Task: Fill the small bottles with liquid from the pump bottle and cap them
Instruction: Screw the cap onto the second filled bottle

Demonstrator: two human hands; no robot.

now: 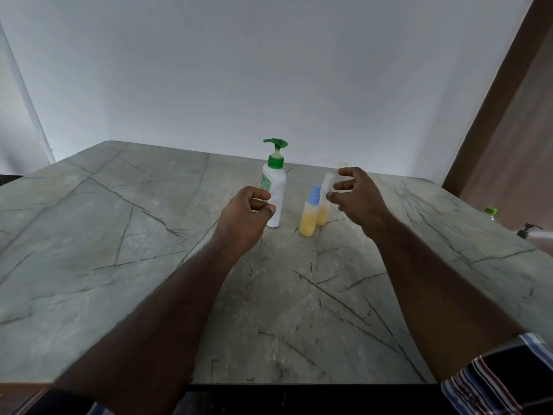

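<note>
Near the middle of the frame, on a grey-green marbled stone desk (pixel 119 250), stands a white plastic pump bottle with a green pump head (pixel 274 187). Just right of it stand two small clear bottles of yellow liquid, touching or nearly so: the nearer one with a blue spray cap (pixel 309 217), the farther one with a clear tall cap (pixel 324 202). Both look filled and capped, so the job seems almost done. The left hand (pixel 248 211) hovers beside the pump bottle, its grip loosely curled on nothing. The right hand (pixel 356 196) hangs by the clear-capped bottle, fingers spread apart, holding nothing.
</note>
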